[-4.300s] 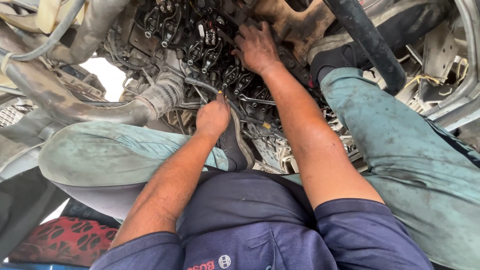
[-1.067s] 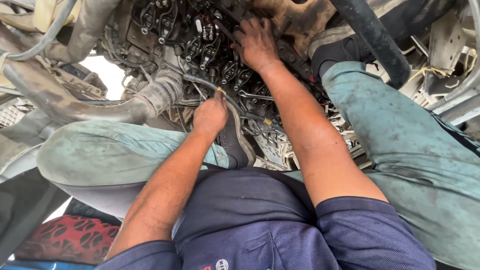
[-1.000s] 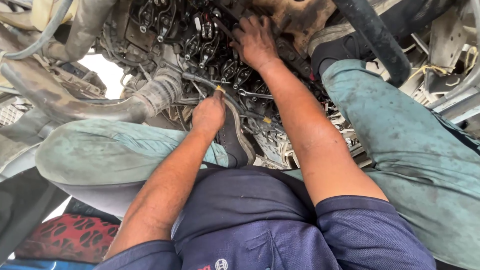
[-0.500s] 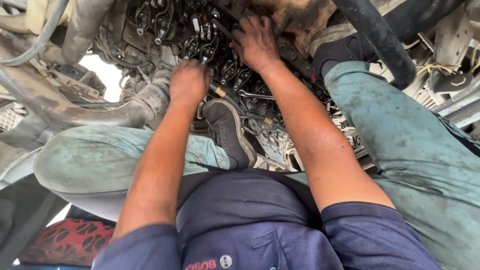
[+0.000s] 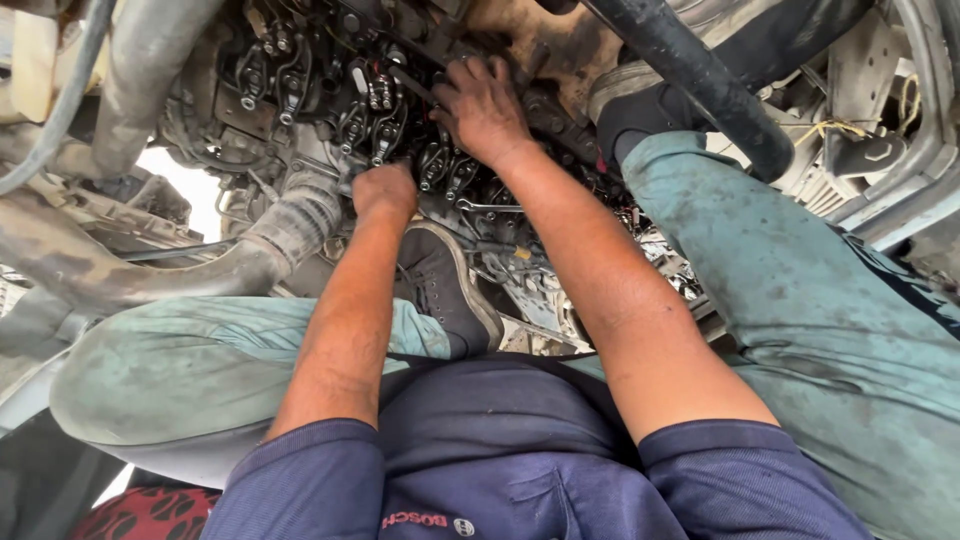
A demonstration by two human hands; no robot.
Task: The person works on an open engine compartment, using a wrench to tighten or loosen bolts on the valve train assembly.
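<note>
I look down at an oily black engine top (image 5: 330,95) with a row of rocker arms and springs. My left hand (image 5: 385,190) is curled into a fist against the parts at the near edge of that row; its fingers are hidden, so I cannot see what they hold. My right hand (image 5: 485,105) lies farther in with its fingers spread, pressing on the dark metal. A thin dark rod (image 5: 410,82) juts out to the left from under those fingers. A slim spanner (image 5: 490,207) lies on the engine between my forearms.
My legs in stained green trousers (image 5: 800,280) straddle the engine, and my black shoe (image 5: 445,285) rests just below my left hand. A thick black hose (image 5: 690,75) crosses the upper right. A ribbed grey pipe (image 5: 290,215) joins a large dusty duct (image 5: 120,270) on the left.
My left hand has moved from the lower wiring area up and left to the rocker row. My right hand has stayed where it was.
</note>
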